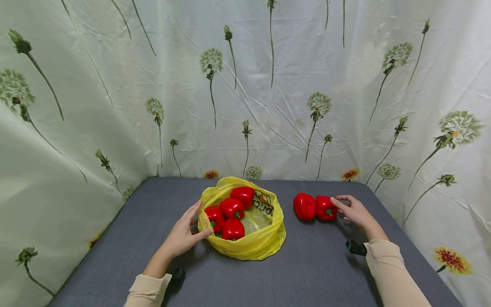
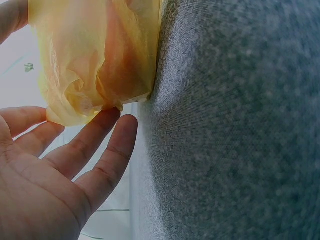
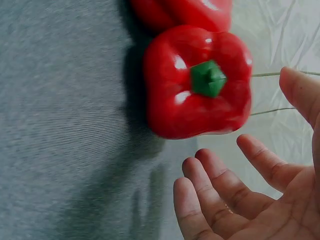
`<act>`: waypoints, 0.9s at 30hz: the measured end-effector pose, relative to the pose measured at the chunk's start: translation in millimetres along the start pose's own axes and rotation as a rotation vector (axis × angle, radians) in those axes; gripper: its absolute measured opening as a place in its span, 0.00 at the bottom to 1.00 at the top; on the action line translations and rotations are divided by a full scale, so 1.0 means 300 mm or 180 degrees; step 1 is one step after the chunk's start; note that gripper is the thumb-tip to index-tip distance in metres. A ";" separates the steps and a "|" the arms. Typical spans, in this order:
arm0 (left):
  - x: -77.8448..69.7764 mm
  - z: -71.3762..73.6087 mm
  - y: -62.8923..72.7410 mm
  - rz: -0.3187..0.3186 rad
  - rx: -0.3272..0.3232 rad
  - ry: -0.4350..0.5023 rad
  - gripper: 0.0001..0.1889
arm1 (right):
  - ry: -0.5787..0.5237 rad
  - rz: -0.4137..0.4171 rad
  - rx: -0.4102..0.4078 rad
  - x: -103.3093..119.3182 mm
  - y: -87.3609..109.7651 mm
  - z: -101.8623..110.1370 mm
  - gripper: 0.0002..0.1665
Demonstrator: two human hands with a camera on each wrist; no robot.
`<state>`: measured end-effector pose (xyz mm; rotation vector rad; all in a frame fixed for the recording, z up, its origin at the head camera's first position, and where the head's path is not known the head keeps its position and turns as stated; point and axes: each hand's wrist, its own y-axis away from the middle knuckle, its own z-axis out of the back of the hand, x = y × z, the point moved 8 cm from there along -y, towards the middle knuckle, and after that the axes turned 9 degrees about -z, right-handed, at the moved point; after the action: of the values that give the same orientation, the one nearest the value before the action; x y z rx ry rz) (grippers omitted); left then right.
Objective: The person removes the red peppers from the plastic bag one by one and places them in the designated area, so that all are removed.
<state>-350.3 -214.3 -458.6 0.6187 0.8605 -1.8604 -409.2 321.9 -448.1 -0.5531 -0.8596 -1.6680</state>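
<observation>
- A pale curtain [image 1: 249, 96] printed with dandelions is hanging behind the grey counter [image 1: 307, 273].
- The right-hand red pepper [image 1: 325, 207] is resting on the counter just beside the right grip [image 1: 356, 213], whose thumb and fingers are standing apart; its green stem [image 3: 208, 79] is facing the right wrist view.
- A second red pepper [image 1: 304, 207] is lying next to it, on the side towards the yellow bag [image 1: 257, 245].
- The left grip [image 1: 184, 232] is touching the bag's left side, its fingers extending loosely apart.
- The bag is standing wide-mouthed, holding four red peppers [image 1: 232, 208] grouped leftward; dark print [image 1: 263, 202] is showing inside.
</observation>
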 end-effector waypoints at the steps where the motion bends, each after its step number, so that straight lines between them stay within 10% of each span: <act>1: 0.000 0.000 0.000 0.0002 0.0000 -0.0001 0.55 | -0.0002 0.0012 -0.0020 0.004 0.001 0.005 0.46; 27: -0.003 -0.002 0.005 0.0016 0.0008 0.0046 0.56 | -0.0030 0.0586 -0.0027 0.251 0.068 0.010 0.39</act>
<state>-348.6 -213.9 -458.9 0.6359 0.8654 -1.8549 -410.0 275.5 -385.6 -0.6274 -0.7847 -1.5032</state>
